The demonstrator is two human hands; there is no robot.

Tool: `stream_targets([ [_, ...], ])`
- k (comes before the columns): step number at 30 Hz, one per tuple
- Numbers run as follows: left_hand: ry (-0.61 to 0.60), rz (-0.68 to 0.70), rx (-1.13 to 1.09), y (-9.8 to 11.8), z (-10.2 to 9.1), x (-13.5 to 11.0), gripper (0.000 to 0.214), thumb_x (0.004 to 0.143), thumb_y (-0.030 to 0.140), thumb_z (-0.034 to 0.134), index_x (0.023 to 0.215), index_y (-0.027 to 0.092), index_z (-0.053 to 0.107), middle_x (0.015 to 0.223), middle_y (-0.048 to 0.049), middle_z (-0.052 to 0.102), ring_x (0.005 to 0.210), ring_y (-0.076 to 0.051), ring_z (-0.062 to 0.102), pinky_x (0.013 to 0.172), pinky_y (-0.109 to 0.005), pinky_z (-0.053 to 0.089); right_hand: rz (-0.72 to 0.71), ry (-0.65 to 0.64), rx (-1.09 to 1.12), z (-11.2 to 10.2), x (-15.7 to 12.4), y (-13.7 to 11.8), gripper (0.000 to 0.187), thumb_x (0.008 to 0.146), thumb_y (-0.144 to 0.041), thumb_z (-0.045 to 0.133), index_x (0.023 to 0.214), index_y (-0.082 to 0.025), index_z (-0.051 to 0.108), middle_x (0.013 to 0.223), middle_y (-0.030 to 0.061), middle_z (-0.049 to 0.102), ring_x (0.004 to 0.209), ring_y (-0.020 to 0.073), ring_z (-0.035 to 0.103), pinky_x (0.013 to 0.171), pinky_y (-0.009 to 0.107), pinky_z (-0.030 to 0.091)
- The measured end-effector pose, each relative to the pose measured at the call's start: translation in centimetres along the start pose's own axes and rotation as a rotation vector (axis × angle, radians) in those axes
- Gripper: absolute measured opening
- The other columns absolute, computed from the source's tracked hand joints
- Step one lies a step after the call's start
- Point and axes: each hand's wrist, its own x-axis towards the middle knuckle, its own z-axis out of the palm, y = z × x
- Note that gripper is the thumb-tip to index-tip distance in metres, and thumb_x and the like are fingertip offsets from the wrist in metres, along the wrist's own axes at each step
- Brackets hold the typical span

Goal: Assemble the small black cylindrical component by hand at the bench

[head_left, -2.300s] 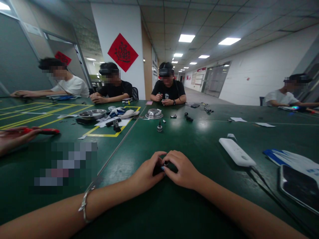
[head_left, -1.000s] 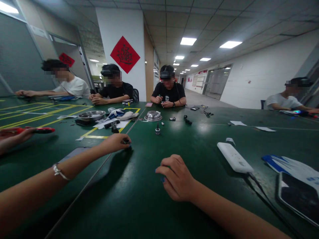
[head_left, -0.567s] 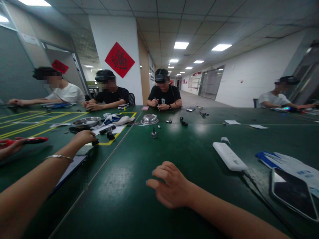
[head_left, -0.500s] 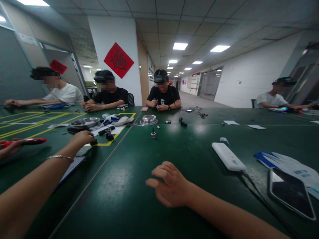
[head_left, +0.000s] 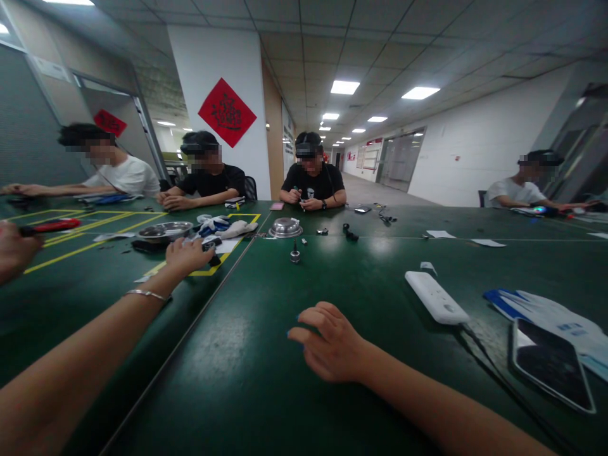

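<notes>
My left hand (head_left: pixel 187 256), with a silver bangle (head_left: pixel 147 294) at its wrist, is stretched over the left side of the table. Its fingers reach out at a black part (head_left: pixel 215 259) inside a yellow-taped area. They look extended, and their tips partly hide the part, so contact is unclear. In front of me my right hand (head_left: pixel 330 345) rests on its side, fingers loosely bent and apart, holding nothing. Ahead of it stands a small metal piece (head_left: pixel 295 254) with a thin dark stem pointing up.
A steel bowl (head_left: pixel 164 232), white-and-blue gloves (head_left: pixel 216 225) and an upturned steel dish (head_left: pixel 285 228) lie farther off. To the right are a power strip (head_left: pixel 434 297) with its cable, a phone (head_left: pixel 551 364) and a glove (head_left: pixel 560 316). At far left, another person's hand (head_left: pixel 16 253) grips a red-handled tool (head_left: pixel 52 226). Several people sit around the table.
My left hand has moved right and farther forward, to the black parts. My right hand has barely moved. The other person's hand with the red tool has risen at the left.
</notes>
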Motion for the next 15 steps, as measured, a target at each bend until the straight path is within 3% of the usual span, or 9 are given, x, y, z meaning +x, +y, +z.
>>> stream_targets([
  [4, -0.022, 0.066, 0.037, 0.7, 0.3, -0.6, 0.055, 0.089, 0.042, 0.033, 0.120, 0.000, 0.050, 0.129, -0.0211, 0.049, 0.129, -0.040, 0.022, 0.100, -0.053, 0.014, 0.001, 0.020, 0.012, -0.1, 0.1, 0.0, 0.026, 0.079, -0.016, 0.044, 0.104, -0.016, 0.051, 0.102, 0.0075, 0.046, 0.097, 0.0175, 0.045, 0.088, 0.033, 0.036],
  [11, 0.094, 0.131, 0.091, 1.1, 0.9, -0.9, 0.048, 0.090, 0.039, 0.033, 0.121, 0.004, 0.048, 0.125, -0.0190, 0.053, 0.126, -0.038, 0.026, 0.099, -0.053, 0.015, 0.005, -0.025, 0.010, -0.1, 0.0, 0.0, 0.028, 0.078, -0.016, 0.044, 0.105, -0.017, 0.051, 0.102, 0.0070, 0.047, 0.098, 0.0180, 0.044, 0.089, 0.033, 0.035],
  [15, 0.093, 0.187, -0.046, 1.6, 1.0, -1.5, 0.037, 0.090, 0.031, 0.035, 0.112, 0.007, 0.052, 0.126, -0.0136, 0.051, 0.131, -0.036, 0.010, 0.101, -0.053, 0.006, 0.010, -0.033, 0.005, -0.1, 0.0, 0.0, 0.028, 0.078, -0.016, 0.044, 0.105, -0.018, 0.052, 0.101, 0.0070, 0.048, 0.097, 0.0178, 0.044, 0.088, 0.033, 0.035],
])
